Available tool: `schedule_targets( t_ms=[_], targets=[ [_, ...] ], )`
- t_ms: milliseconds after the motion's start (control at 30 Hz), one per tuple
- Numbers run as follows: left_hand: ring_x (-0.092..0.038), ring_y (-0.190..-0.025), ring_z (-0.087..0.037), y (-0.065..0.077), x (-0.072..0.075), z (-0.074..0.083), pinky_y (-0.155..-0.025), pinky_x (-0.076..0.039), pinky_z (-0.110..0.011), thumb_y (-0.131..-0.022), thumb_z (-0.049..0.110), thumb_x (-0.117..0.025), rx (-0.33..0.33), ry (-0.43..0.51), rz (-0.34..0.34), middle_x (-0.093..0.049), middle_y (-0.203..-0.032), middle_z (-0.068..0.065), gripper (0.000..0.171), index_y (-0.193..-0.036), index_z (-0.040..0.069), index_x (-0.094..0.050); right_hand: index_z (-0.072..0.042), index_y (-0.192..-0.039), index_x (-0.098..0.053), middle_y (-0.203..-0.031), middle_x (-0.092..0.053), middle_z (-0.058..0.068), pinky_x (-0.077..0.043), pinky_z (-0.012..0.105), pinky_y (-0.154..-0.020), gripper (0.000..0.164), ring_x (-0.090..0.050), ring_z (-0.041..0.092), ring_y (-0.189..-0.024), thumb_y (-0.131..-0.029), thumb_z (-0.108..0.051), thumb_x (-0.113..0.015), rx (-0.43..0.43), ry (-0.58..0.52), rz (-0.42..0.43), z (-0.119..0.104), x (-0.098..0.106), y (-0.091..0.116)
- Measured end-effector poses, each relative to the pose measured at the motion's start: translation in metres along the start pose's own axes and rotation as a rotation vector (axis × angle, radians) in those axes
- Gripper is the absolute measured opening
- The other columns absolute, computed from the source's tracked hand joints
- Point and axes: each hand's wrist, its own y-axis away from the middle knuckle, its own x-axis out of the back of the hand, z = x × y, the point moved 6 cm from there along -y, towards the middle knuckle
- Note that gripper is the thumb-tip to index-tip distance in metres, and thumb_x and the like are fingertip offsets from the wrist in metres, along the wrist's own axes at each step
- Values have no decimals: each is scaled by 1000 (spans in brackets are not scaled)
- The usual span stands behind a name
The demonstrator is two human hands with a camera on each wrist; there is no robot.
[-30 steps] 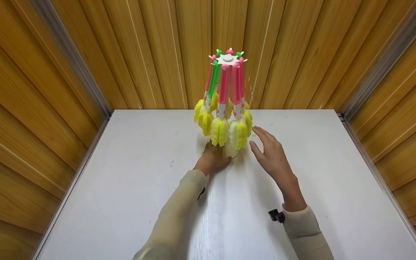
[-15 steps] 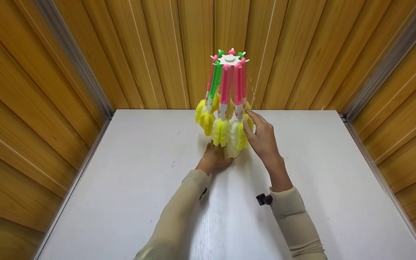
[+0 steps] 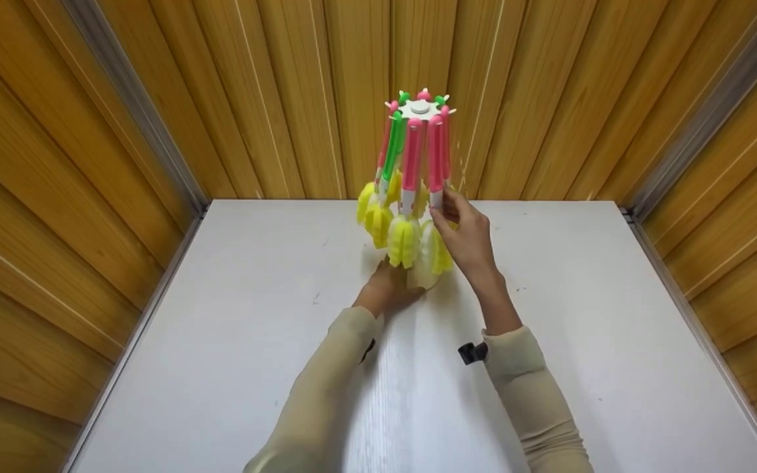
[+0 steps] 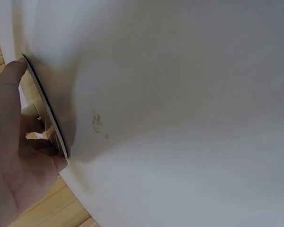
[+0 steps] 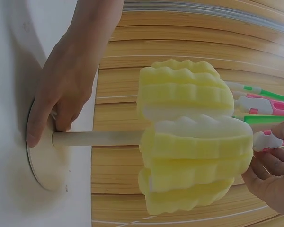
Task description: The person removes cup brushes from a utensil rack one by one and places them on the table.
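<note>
A white rack [image 3: 420,109] stands at the back of the table, hung with several sponge bottle brushes. The brushes have pink or green handles and yellow-and-white sponge heads [image 3: 403,242] pointing down. My right hand [image 3: 469,235] pinches the white neck of a pink-handled sponge brush [image 3: 436,154] on the rack's right side. Low down, my left hand [image 3: 388,290] grips the rack's round base [image 5: 49,163], its thumb and fingers spread along the rim. The right wrist view shows the pale post [image 5: 97,138] rising from that base; the sponge heads partly hide it.
The white table [image 3: 253,368] has a few small dark marks. Wood-patterned panels [image 3: 286,98] wall in the back and both sides, with grey metal strips [image 3: 135,98] at the corners. A small black device [image 3: 472,353] sits at my right cuff.
My right hand has come in from the right, moved up and left, and taken hold of a sponge brush's neck. My left hand has stayed at the base.
</note>
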Motion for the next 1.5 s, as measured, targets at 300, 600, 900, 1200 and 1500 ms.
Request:
schedule_targets(
  t_ms=[300,600,900,1200,1500],
  targets=[
    [-37,-136,-10,7,7,6,-124,-21,-35,-83,28,-86,-55,104,65,-42,-146,8,90,-152,28,-28,3,-139,-56,-120,-70,18,-59,37,-87,50,-70,28,-103,-93,-9,-74,19,5,60,-9,-6,-2],
    [-35,-139,-11,9,10,8,-124,-21,-37,-85,28,-84,-47,74,40,-40,-150,6,89,-153,27,-27,2,-136,-57,-116,-71,17,-60,37,-84,49,-71,28,-99,-92,-6,-75,21,22,79,-11,-9,-3],
    [-35,-140,-12,11,14,13,-123,-23,-35,-87,28,-82,-81,91,63,-40,-149,2,88,-154,22,-26,3,-135,-59,-113,-71,17,-61,37,-81,47,-71,27,-95,-91,-3,-75,35,33,88,-11,-7,-3],
    [-27,-146,-10,9,8,12,-125,-16,-36,-84,25,-86,-38,95,29,-31,-160,6,99,-158,31,-20,4,-135,-59,-114,-71,19,-60,39,-83,45,-71,29,-98,-92,-3,-74,17,40,99,-13,-1,-1],
    [-30,-145,-11,6,8,10,-125,-18,-36,-84,28,-86,-5,72,19,-34,-158,3,96,-157,28,-23,5,-134,-59,-114,-71,20,-60,40,-84,45,-71,31,-99,-93,-5,-73,28,34,106,-16,2,0]
  ],
)
